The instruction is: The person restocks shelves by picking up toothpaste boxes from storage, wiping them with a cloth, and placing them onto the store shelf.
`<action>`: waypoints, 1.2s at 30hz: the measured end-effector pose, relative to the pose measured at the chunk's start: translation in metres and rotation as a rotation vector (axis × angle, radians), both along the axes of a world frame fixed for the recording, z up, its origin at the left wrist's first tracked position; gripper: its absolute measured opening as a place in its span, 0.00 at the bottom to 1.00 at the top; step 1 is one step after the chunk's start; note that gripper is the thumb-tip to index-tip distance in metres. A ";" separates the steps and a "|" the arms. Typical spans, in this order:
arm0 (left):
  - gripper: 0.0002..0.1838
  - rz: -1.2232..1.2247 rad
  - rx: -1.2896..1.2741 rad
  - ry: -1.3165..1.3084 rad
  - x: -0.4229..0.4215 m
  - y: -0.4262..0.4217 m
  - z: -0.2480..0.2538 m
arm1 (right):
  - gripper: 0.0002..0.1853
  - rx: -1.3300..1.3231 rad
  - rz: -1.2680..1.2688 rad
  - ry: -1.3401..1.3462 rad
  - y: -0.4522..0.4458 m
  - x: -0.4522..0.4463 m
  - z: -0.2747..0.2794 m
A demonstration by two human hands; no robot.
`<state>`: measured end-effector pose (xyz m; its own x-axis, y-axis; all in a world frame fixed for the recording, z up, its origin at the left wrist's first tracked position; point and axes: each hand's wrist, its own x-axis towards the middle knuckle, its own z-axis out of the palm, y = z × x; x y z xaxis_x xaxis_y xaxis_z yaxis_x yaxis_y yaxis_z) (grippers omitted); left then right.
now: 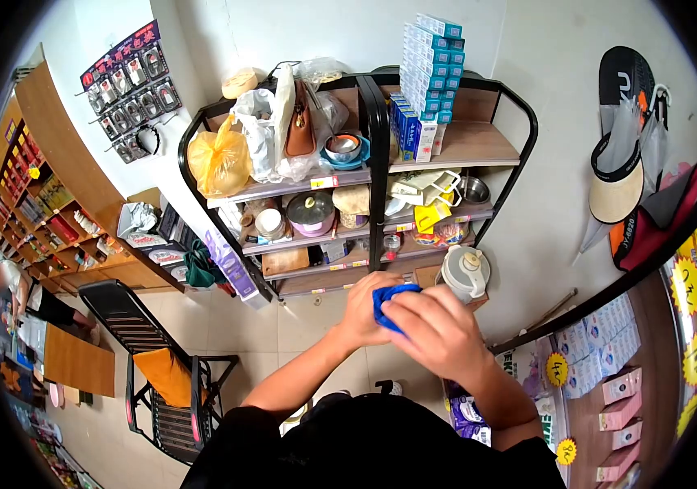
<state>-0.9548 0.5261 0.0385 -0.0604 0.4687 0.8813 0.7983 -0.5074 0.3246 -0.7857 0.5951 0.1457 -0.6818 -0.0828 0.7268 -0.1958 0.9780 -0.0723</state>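
Observation:
A crumpled blue cloth point(389, 308) is bunched between my two hands in front of my chest. My left hand point(362, 311) is closed against the cloth from the left side. On the right, my right hand point(438, 326) pinches the cloth with its fingers curled over it. Beyond my hands stands a black-framed shelf unit point(377, 163), and a white rice cooker point(465, 273) sits just past my right hand.
A black folding chair point(112, 306) with an orange cushion point(162, 376) stands at the left. Behind it, a person point(35, 297) is beside a wooden counter point(78, 363). A goods shelf point(589, 416) lies close on the right. Bags and pans fill the shelf unit.

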 end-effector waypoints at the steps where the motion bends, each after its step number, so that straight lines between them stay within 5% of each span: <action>1: 0.36 0.038 0.058 -0.005 -0.002 -0.006 -0.006 | 0.22 -0.020 -0.040 0.011 -0.001 -0.004 -0.001; 6: 0.35 0.006 0.063 -0.083 -0.021 -0.042 -0.006 | 0.18 -0.054 -0.272 0.069 0.000 -0.029 -0.006; 9: 0.37 -0.022 0.063 -0.102 -0.032 -0.062 -0.006 | 0.17 -0.328 -0.290 0.206 -0.030 -0.030 -0.002; 13: 0.36 -0.155 0.037 -0.092 -0.044 -0.085 0.000 | 0.22 -0.143 -0.045 0.017 -0.098 -0.033 0.008; 18: 0.36 -0.104 0.032 -0.121 -0.042 -0.102 -0.020 | 0.23 0.017 -0.280 -0.022 -0.102 -0.034 -0.004; 22: 0.38 -0.240 0.022 -0.186 -0.032 -0.106 -0.021 | 0.16 -0.193 -0.512 0.109 -0.089 -0.025 -0.012; 27: 0.35 -0.262 0.054 -0.177 -0.014 -0.105 -0.011 | 0.18 -0.188 -0.312 0.095 -0.137 -0.004 0.010; 30: 0.34 -0.391 -0.056 -0.141 -0.003 -0.104 -0.004 | 0.20 -0.016 -0.431 -0.033 -0.165 0.000 0.000; 34: 0.35 -0.361 -0.056 -0.171 0.028 -0.106 -0.025 | 0.20 -0.056 -0.578 0.064 -0.144 0.033 -0.020; 36: 0.34 -0.404 -0.259 -0.271 0.046 -0.112 -0.020 | 0.16 -0.221 -0.707 0.090 -0.133 0.055 -0.021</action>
